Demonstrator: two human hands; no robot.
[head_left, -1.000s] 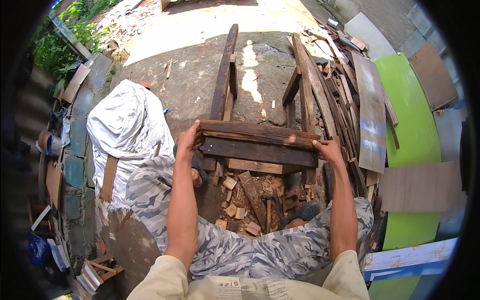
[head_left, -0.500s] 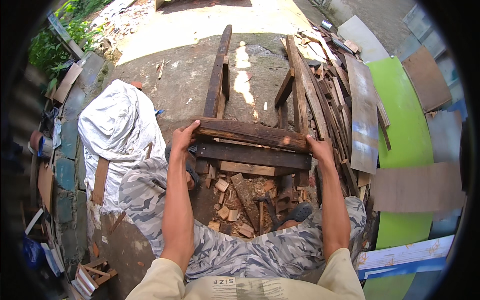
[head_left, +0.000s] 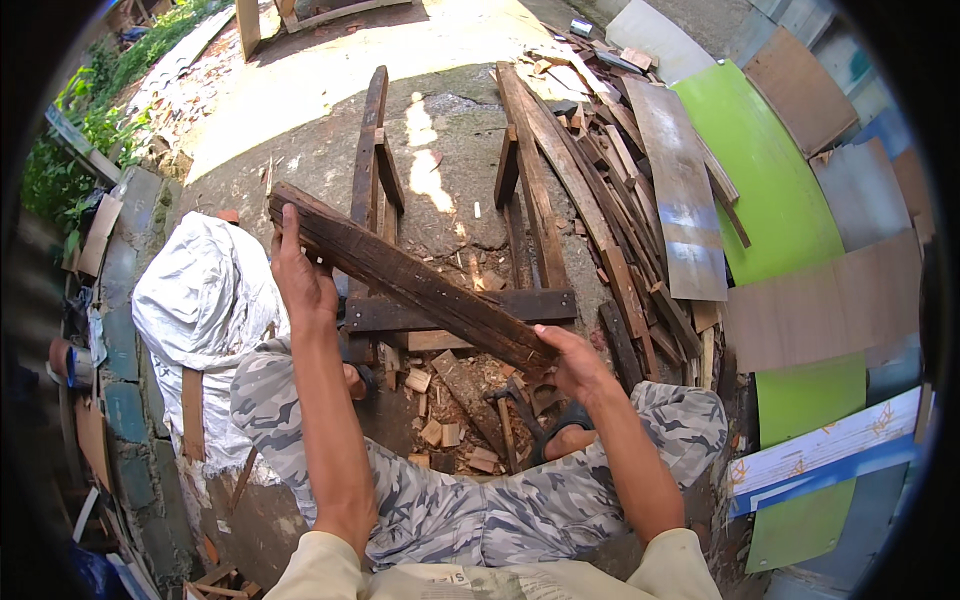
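A dark, worn wooden plank is held aslant above the ground, its left end higher and farther off. My left hand is closed around its far left end, with the thumb up along its side. My right hand grips the near right end, thumb on top. Behind and below the plank lies a dark wooden frame of two long rails with short uprights. Its front crosspiece is partly hidden by the plank. Between my feet, a hammer rests among wood offcuts and shavings.
On the right lies a long pile of scrap wood, with grey sheets and a green panel beyond it. A white cloth sack sits on the left by a low block wall.
The plank has swung from nearly level above the crosspiece to a slant: its left end rose and moved left, its right end came nearer. My hands moved with it, and the view shifted.
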